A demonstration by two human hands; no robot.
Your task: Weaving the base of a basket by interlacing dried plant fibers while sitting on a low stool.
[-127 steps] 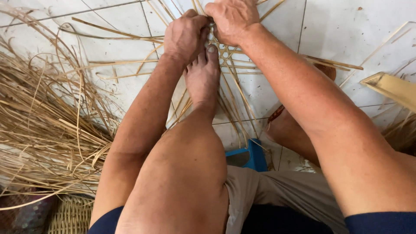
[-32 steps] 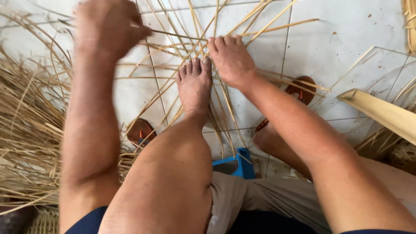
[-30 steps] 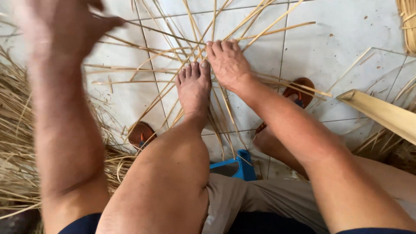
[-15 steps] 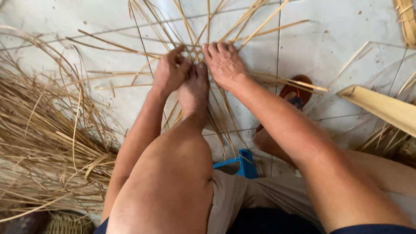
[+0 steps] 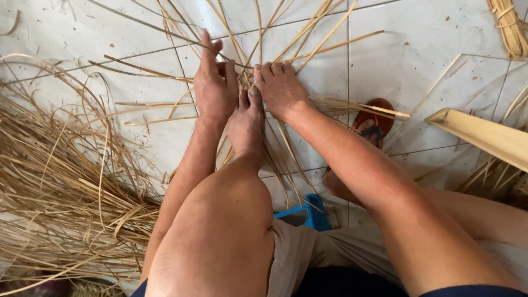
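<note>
Both hands press flat, fingers open — left hand (image 5: 214,82), right hand (image 5: 279,88) — on crossed cane strips (image 5: 308,38).

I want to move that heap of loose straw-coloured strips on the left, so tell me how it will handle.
The loose strips look thin and curl in long arcs, so they probably flop and spring rather than stay stiff. They seem light for their bulk. Lying tangled across one another on the tiled floor, they would likely drag along in clumps and shed strays when lifted.

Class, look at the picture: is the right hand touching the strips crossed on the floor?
Touching. The head view shows the right hand pressed flat on the crossed strips, its fingers lying over them, no gap.
</note>
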